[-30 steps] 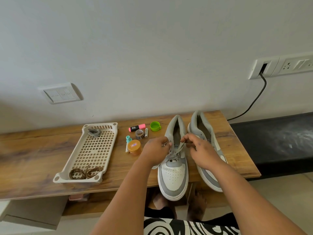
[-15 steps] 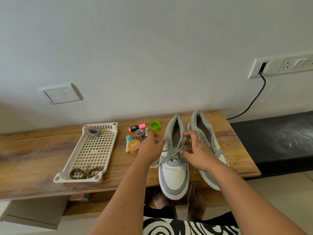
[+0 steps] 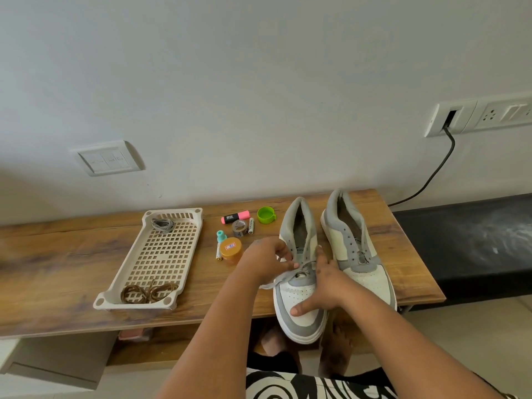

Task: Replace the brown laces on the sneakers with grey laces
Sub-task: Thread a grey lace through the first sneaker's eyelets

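On the wooden bench (image 3: pixel 72 269), head view: near sneaker (image 3: pixel 299 300) pinned flat under right hand (image 3: pixel 325 283), thumb spread on the toe, likely to steady it; grey lace (image 3: pixel 283 276) pinched by left hand (image 3: pixel 267 259) for threading. Second sneaker (image 3: pixel 354 249) unlaced beside it. Brown laces (image 3: pixel 148 292) in tray (image 3: pixel 184 254). Eyelets hidden behind knuckles

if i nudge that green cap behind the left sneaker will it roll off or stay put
The green cap sits flat on the table with its open side up, so a nudge would probably slide it, not roll it. It looks like thin plastic, likely very light. Its small side tab may make it spin.
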A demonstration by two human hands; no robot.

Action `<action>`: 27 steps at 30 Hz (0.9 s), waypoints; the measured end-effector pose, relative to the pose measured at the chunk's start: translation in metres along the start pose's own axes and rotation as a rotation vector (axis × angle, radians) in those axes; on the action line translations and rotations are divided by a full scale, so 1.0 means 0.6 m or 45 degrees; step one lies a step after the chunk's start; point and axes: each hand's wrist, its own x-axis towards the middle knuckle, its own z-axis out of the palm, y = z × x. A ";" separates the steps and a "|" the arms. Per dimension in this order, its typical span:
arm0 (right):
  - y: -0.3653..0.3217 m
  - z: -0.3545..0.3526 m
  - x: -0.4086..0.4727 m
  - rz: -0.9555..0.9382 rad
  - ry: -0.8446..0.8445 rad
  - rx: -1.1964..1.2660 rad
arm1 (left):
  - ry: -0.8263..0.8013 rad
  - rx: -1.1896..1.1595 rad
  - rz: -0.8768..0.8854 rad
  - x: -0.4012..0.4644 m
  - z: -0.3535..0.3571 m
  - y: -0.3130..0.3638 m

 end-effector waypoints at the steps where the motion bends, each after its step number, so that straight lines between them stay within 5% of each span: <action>1: 0.003 -0.002 0.001 -0.001 -0.013 -0.007 | -0.042 0.030 0.010 -0.001 0.001 0.000; 5: 0.010 -0.005 0.001 -0.023 -0.037 -0.025 | -0.153 0.097 0.028 -0.004 0.003 0.006; 14: 0.012 -0.012 0.003 -0.028 -0.090 -0.061 | -0.199 -0.443 -0.048 -0.009 -0.015 -0.012; 27: 0.003 -0.018 -0.003 0.000 -0.121 -0.117 | -0.275 -0.707 -0.178 -0.019 -0.030 -0.010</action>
